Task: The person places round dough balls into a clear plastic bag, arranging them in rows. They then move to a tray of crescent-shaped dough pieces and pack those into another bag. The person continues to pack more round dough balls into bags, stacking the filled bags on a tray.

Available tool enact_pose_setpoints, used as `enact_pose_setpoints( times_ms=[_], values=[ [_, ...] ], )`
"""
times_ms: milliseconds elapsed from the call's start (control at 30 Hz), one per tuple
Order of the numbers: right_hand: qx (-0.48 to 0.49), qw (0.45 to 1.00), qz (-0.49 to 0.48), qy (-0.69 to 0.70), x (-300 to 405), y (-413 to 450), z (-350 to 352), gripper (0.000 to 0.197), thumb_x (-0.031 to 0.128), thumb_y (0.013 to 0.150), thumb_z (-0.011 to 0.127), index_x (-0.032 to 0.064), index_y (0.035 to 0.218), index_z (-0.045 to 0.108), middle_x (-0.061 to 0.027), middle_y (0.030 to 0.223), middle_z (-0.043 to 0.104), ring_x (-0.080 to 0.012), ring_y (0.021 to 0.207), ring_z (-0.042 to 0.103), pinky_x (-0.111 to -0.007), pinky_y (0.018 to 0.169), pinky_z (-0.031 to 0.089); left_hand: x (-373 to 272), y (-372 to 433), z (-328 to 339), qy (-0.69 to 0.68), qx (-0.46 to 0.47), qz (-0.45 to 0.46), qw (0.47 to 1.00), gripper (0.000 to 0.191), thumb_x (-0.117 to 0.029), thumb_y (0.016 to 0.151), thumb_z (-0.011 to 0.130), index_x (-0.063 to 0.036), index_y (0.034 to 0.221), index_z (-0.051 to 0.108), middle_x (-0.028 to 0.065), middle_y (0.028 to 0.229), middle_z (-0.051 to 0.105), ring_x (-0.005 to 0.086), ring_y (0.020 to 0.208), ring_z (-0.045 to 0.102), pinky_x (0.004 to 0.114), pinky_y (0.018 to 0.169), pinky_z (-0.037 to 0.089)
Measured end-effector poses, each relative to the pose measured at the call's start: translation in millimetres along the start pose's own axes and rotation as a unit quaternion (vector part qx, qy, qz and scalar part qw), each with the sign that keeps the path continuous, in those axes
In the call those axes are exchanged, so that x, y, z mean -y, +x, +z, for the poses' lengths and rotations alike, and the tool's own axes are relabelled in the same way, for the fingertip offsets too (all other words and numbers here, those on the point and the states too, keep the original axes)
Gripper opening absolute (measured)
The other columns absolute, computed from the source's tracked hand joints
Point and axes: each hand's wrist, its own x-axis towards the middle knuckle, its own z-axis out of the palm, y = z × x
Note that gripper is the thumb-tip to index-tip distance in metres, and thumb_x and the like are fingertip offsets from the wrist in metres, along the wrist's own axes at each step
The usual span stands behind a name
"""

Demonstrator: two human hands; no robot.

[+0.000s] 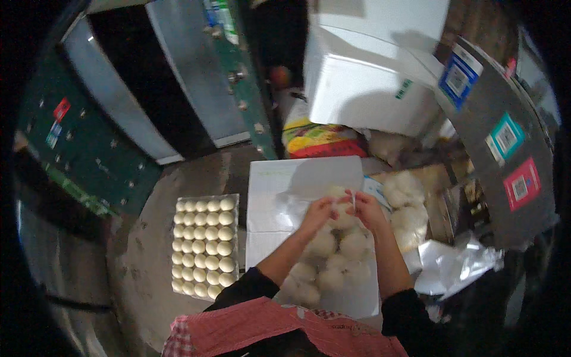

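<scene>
My left hand (pixel 320 213) and my right hand (pixel 369 210) are close together over a white foam box (pixel 270 201). Their fingertips pinch the thin, pale top of a clear plastic bag (pixel 342 218), which is blurred. Pale round buns show through the plastic just below my fingers. Between my forearms, several more white buns (pixel 332 273) are heaped on the box top, apparently in clear bags too. Right of my right hand lie more bagged buns (pixel 408 218).
On the left, a tray (pixel 206 298) holds rows of small pale dough balls. Crumpled clear plastic (pixel 459 263) lies at right, below a grey board (pixel 484 147) with printed codes. A large white foam box (pixel 361 89) and a colourful sack (pixel 323 138) stand beyond; a green panel (pixel 89 147) is at left.
</scene>
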Motion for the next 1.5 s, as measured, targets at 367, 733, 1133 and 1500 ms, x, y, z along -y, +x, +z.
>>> enact_pose_setpoints(
  times_ms=[367,733,1133,1500],
  values=[
    [-0.07,0.997,-0.032,0.029,-60.2,2.5,-11.6,0.041,0.024,0.096,0.049,0.0002,0.129,0.046,-0.0067,0.108,0.059,-0.0144,0.097,0.056,-0.028,0.085,0.045,14.7,-7.0,43.1,0.1,0.048,0.034,0.993,0.017,-0.019,0.087,0.053,-0.0051,0.086,0.063,0.0065,0.067,0.064,0.0143,0.061,0.063,0.029,0.056,0.049],
    [0.006,0.93,0.031,0.366,-55.9,-14.1,-3.7,0.015,0.017,0.084,0.059,0.0079,0.096,0.06,-0.0065,0.095,0.061,-0.0173,0.08,0.058,-0.028,0.068,0.047,21.3,1.0,47.7,0.087,0.083,0.027,0.992,0.026,-0.029,0.077,0.062,-0.0038,0.083,0.064,0.0116,0.073,0.066,0.0268,0.066,0.064,0.037,0.062,0.05],
    [-0.152,0.917,-0.025,0.369,-91.5,0.9,-38.1,0.01,0.001,0.078,0.059,0.0083,0.085,0.057,-0.0059,0.079,0.058,-0.0152,0.065,0.056,-0.026,0.054,0.047,76.5,52.9,-7.6,-0.084,-0.151,-0.074,0.982,0.019,-0.02,0.075,0.061,-0.0028,0.068,0.065,0.005,0.064,0.063,0.0168,0.056,0.057,0.029,0.055,0.046],
    [0.028,0.953,-0.006,0.301,-75.5,-8.9,0.4,0.052,0.023,0.087,0.061,0.0112,0.133,0.041,-0.0099,0.126,0.051,-0.0157,0.1,0.054,-0.032,0.07,0.051,29.0,22.7,15.9,0.25,0.201,0.067,0.945,0.021,-0.02,0.083,0.051,-0.0047,0.087,0.066,0.0122,0.074,0.066,0.023,0.073,0.064,0.036,0.069,0.049]
  ],
)
